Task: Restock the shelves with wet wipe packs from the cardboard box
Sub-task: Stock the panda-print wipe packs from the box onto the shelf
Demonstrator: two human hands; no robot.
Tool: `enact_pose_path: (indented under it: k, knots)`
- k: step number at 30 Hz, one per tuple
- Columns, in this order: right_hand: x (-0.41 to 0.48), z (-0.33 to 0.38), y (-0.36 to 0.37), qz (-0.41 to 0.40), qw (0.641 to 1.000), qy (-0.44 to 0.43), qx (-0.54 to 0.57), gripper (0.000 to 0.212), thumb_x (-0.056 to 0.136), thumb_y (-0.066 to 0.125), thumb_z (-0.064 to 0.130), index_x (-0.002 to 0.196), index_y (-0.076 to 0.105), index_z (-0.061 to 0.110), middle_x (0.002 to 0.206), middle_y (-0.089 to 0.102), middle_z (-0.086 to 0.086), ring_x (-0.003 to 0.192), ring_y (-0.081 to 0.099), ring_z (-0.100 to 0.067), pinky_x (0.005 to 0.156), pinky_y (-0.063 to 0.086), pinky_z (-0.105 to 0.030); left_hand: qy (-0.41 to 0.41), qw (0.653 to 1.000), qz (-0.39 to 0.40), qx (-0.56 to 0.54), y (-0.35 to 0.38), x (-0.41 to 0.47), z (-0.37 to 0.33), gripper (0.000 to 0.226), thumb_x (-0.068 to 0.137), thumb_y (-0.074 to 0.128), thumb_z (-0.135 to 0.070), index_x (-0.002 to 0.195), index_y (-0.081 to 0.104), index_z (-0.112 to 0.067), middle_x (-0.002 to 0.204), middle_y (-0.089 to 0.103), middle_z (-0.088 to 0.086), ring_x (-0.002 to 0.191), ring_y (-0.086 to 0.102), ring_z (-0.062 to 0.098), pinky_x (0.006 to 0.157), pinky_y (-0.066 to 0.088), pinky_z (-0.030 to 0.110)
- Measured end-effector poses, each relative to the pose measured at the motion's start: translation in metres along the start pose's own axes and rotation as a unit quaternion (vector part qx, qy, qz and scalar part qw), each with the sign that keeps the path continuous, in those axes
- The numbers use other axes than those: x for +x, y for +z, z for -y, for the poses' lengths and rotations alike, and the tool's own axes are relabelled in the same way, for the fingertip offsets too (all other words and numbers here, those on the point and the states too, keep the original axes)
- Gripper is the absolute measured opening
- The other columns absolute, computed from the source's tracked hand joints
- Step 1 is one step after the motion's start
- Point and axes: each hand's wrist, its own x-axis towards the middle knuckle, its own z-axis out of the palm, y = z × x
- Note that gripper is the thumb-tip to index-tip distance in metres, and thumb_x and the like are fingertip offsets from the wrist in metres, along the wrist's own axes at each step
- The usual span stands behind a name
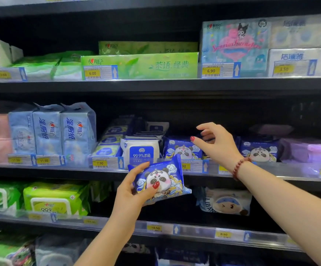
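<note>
Left hand point(132, 191) gripped panda wipe pack point(167, 175), long axis tilted, just below-left of shelved panda row point(182, 150); right hand point(217, 143), loosely open, sat nearer that row

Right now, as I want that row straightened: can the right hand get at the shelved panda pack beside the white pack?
Probably yes. The right hand holds nothing and hovers right beside that panda pack, with nothing between them; the left hand grips a second pack lower down.
</note>
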Motion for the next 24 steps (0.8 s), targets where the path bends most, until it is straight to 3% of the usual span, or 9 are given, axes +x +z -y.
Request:
enact_pose_path:
  k: [2, 5, 8, 12, 15, 19, 20, 22, 24]
  knots:
    - [-0.02, 0.018, -0.008, 0.119, 0.988, 0.023, 0.101, 0.039, 0.077, 0.074, 0.039, 0.111, 0.062, 0.026, 0.092, 0.068, 0.001, 0.082, 0.065, -0.008, 0.077, 0.052, -0.029, 0.009, 1.0, 0.011, -0.008, 0.007, 0.002, -0.004, 0.05, 0.079, 0.07, 0.002, 0.112, 0.065, -0.035, 0.115, 0.067, 0.002, 0.099, 0.07, 0.02, 0.075, 0.06, 0.036]
    - [-0.043, 0.029, -0.009, 0.248, 0.959, 0.079, 0.117, 0.06, 0.07, 0.082, 0.033, 0.122, 0.052, 0.036, 0.099, 0.064, 0.001, 0.077, 0.066, -0.009, 0.074, 0.055, -0.024, 0.034, 0.999, 0.031, -0.007, 0.022, 0.005, -0.011, 0.05, 0.081, 0.069, 0.002, 0.115, 0.063, -0.034, 0.113, 0.065, -0.003, 0.099, 0.069, 0.015, 0.072, 0.059, 0.03]
    - [-0.047, 0.024, -0.012, 0.215, 0.964, 0.072, 0.139, 0.072, 0.069, 0.084, 0.019, 0.125, 0.046, 0.045, 0.112, 0.063, 0.0, 0.092, 0.067, -0.014, 0.077, 0.058, -0.028, 0.063, 0.996, 0.058, 0.011, 0.041, 0.009, -0.017, 0.051, 0.082, 0.068, 0.002, 0.115, 0.062, -0.036, 0.116, 0.062, -0.004, 0.099, 0.068, 0.011, 0.068, 0.057, 0.024]
    - [-0.04, 0.016, -0.03, 0.209, 0.959, 0.072, 0.178, 0.057, 0.07, 0.082, 0.01, 0.115, 0.057, 0.032, 0.111, 0.065, -0.005, 0.097, 0.067, -0.017, 0.075, 0.059, -0.032, 0.088, 0.99, 0.096, 0.055, 0.06, 0.02, -0.022, 0.052, 0.083, 0.071, -0.006, 0.117, 0.058, -0.044, 0.121, 0.056, -0.008, 0.102, 0.065, 0.006, 0.072, 0.057, 0.023]
    - [-0.037, 0.012, -0.044, 0.158, 0.972, 0.062, 0.16, 0.05, 0.067, 0.083, 0.006, 0.107, 0.061, 0.026, 0.104, 0.067, -0.007, 0.093, 0.069, -0.019, 0.072, 0.06, -0.036, 0.12, 0.975, 0.119, 0.145, 0.069, 0.033, -0.022, 0.058, 0.084, 0.073, -0.02, 0.126, 0.047, -0.051, 0.124, 0.051, -0.015, 0.107, 0.062, 0.005, 0.076, 0.057, 0.022]
    - [-0.022, -0.002, -0.069, 0.03, 0.988, 0.045, 0.142, 0.047, 0.066, 0.082, -0.002, 0.102, 0.061, 0.02, 0.096, 0.067, -0.006, 0.079, 0.067, -0.015, 0.063, 0.059, -0.027, 0.173, 0.949, 0.059, 0.258, 0.067, 0.056, -0.016, 0.056, 0.085, 0.071, -0.028, 0.129, 0.04, -0.047, 0.12, 0.052, -0.016, 0.113, 0.053, 0.0, 0.079, 0.045, 0.006]
    - [-0.016, -0.009, -0.075, -0.008, 0.989, 0.05, 0.138, 0.049, 0.065, 0.081, -0.002, 0.103, 0.06, 0.019, 0.094, 0.066, -0.006, 0.077, 0.065, -0.014, 0.065, 0.059, -0.026, 0.177, 0.935, 0.042, 0.304, 0.063, 0.062, -0.012, 0.053, 0.086, 0.07, -0.03, 0.129, 0.043, -0.044, 0.119, 0.054, -0.014, 0.114, 0.051, 0.003, 0.084, 0.042, 0.009]
    - [-0.004, -0.025, -0.086, -0.056, 0.989, 0.067, 0.117, 0.051, 0.066, 0.082, -0.001, 0.107, 0.059, 0.018, 0.097, 0.064, -0.006, 0.081, 0.063, -0.016, 0.07, 0.059, -0.032, 0.168, 0.904, 0.016, 0.393, 0.055, 0.073, -0.001, 0.041, 0.086, 0.068, -0.035, 0.123, 0.051, -0.036, 0.112, 0.058, -0.011, 0.112, 0.052, 0.013, 0.094, 0.045, 0.03]
    - [0.005, -0.04, -0.091, -0.064, 0.99, 0.084, 0.093, 0.053, 0.065, 0.083, 0.002, 0.108, 0.059, 0.02, 0.104, 0.064, -0.009, 0.085, 0.062, -0.018, 0.072, 0.056, -0.034, 0.166, 0.877, -0.005, 0.451, 0.05, 0.079, 0.01, 0.027, 0.083, 0.069, -0.041, 0.107, 0.061, -0.03, 0.097, 0.063, -0.012, 0.101, 0.056, 0.017, 0.093, 0.044, 0.04]
